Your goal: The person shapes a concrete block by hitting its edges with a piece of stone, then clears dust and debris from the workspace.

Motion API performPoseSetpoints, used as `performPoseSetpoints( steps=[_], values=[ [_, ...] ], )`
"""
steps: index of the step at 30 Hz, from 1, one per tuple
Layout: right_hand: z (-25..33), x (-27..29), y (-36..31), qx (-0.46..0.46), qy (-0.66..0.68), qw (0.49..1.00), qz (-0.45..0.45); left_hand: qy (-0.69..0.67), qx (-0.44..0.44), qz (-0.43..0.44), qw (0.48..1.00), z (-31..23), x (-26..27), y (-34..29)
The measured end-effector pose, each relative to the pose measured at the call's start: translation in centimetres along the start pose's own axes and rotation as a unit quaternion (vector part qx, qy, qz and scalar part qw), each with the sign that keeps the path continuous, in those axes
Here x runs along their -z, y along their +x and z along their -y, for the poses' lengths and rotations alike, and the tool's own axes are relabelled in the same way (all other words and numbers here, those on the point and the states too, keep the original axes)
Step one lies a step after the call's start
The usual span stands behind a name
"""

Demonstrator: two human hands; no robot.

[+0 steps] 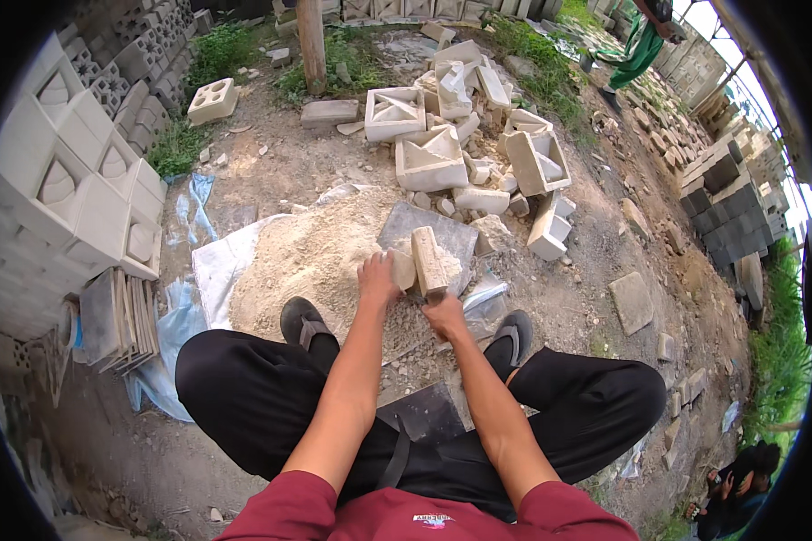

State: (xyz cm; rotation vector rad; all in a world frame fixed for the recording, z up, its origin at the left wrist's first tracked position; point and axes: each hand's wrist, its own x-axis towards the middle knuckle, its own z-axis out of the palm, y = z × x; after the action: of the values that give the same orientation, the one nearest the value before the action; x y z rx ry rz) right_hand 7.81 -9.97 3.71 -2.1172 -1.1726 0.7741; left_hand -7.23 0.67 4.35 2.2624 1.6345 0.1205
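I squat on dirt ground with both arms stretched forward. My left hand (378, 281) grips a pale broken piece of concrete block (403, 268). Beside it, my right hand (444, 315) holds the lower end of a longer pale block fragment (428, 260) that stands tilted upright. Both pieces are over a grey flat slab (442, 230) lying at the edge of a mound of sandy rubble (311, 261). My feet in dark sandals (303, 321) sit on either side of the hands.
A heap of broken hollow decorative blocks (433, 158) lies ahead. Stacked whole blocks (72, 194) line the left side, with flat tiles (122, 320) leaning below them. A wooden post (311, 41) stands at the back. Another person (641, 45) walks at the far right. Grey blocks (726, 203) are stacked right.
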Motion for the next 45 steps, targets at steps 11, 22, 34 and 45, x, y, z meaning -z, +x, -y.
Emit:
performPoseSetpoints(
  steps=[11, 22, 34, 45],
  values=[
    [-0.9, 1.1, 1.1, 0.016, 0.09, 0.993, -0.078, -0.006, -0.015, 0.044, 0.999, -2.6, 0.2, 0.1],
    [-2.5, 2.0, -0.8, -0.123, 0.14, 0.982, 0.007, -0.043, 0.042, 0.033, 0.998, -0.6, 1.0, 0.4],
    [-3.2, 0.4, -0.3, -0.098, 0.119, 0.988, -0.012, -0.071, -0.139, -0.06, 0.986, -1.3, 4.9, 1.4],
    [0.3, 2.7, -2.4, -0.144, 0.162, 0.976, -0.01, 0.001, -0.197, -0.051, 0.979, -1.1, 1.3, -1.7]
  ],
)
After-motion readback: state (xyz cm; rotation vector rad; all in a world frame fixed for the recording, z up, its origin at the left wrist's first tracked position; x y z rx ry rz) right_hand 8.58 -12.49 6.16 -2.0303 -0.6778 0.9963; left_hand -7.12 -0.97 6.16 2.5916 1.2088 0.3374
